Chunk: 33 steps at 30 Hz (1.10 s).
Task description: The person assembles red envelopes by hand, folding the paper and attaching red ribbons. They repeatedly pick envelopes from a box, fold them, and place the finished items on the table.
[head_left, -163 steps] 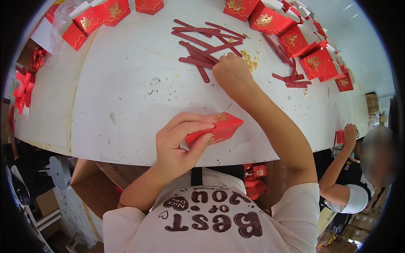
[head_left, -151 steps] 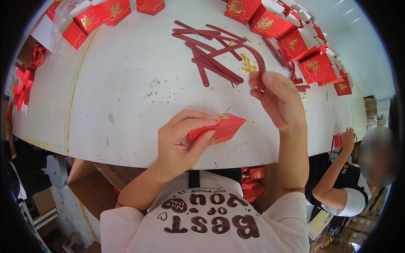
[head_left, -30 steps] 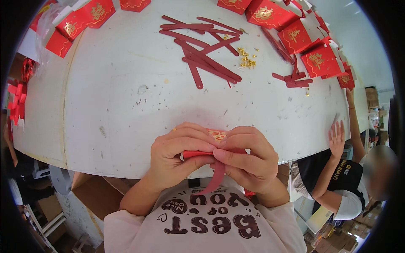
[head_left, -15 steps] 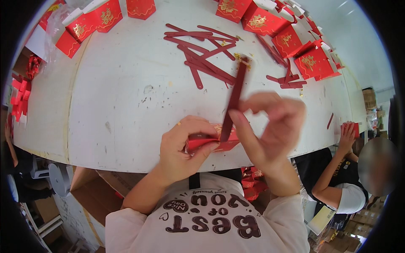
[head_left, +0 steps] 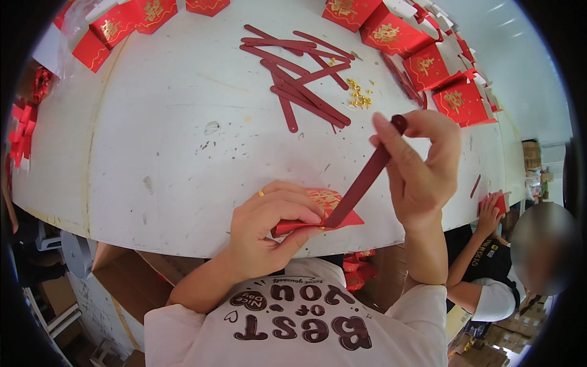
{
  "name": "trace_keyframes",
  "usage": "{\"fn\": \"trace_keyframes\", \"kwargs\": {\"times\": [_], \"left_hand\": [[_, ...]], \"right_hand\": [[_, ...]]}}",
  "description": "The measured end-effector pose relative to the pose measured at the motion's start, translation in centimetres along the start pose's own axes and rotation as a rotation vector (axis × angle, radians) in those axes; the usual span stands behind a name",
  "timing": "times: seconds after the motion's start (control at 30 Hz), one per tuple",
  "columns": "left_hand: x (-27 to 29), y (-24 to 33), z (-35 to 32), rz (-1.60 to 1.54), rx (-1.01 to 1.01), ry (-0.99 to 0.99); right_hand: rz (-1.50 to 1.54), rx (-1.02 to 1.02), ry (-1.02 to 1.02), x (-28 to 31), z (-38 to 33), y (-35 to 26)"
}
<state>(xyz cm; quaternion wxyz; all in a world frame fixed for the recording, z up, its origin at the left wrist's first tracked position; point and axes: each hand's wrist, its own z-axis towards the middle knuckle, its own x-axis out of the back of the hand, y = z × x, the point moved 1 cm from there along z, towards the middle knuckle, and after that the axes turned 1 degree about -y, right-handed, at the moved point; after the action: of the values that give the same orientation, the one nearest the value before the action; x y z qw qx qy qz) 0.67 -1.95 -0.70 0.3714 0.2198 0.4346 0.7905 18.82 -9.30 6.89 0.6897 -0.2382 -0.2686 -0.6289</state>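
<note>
My left hand (head_left: 260, 223), with a gold ring on one finger, pinches a flattened red box (head_left: 324, 199) with gold print near the table's front edge. A dark red strap (head_left: 361, 183) rises from the box, slanting up to the right. Its lower end meets the box beside my left thumb and fingertips, where a tiny gold piece shows. My right hand (head_left: 425, 168) is closed on the strap's upper end, between thumb and fingers. Beyond my hands lie a loose heap of dark red straps (head_left: 285, 111) and a small pile of gold fasteners (head_left: 359, 95).
Standing red boxes (head_left: 386, 33) line the far right of the white table (head_left: 153, 122); more red boxes (head_left: 110, 30) stand at the far left. At the right, another person's hand (head_left: 489, 214) rests at a red box. An open cardboard carton (head_left: 125, 281) is below the table's edge.
My right hand has moved up and right, from the strap's middle to its upper end. The strap now leans further right, uncovering the gold fasteners. My left hand still holds the box.
</note>
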Motion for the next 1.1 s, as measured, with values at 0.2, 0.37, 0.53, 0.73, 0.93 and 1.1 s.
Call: {"fn": "trace_keyframes", "kwargs": {"times": [0.2, 0.37, 0.53, 0.73, 0.93, 1.1], "left_hand": [[-0.1, 0.2, 0.0, 0.024, 0.008, 0.005], [0.1, 0.4, 0.0, 0.018, 0.059, 0.007], [0.1, 0.4, 0.1, 0.056, 0.056, 0.037], [0.3, 0.0, 0.0, 0.096, 0.026, 0.032], [0.2, -0.1, -0.2, 0.106, 0.025, 0.048], [0.3, 0.0, -0.1, 0.121, 0.035, 0.044]], "right_hand": [[0.179, -0.442, -0.36, 0.6, -0.7, -1.1], [0.971, -0.862, -0.492, 0.0, -2.9, -1.8], [1.116, -0.907, -0.59, -0.4, -2.8, -2.2], [1.077, -0.864, -0.654, 0.0, -2.3, -2.4], [1.133, -0.901, -0.71, 0.4, -2.0, -2.7], [1.016, -0.698, -0.736, 0.9, -1.7, -2.7]]}}
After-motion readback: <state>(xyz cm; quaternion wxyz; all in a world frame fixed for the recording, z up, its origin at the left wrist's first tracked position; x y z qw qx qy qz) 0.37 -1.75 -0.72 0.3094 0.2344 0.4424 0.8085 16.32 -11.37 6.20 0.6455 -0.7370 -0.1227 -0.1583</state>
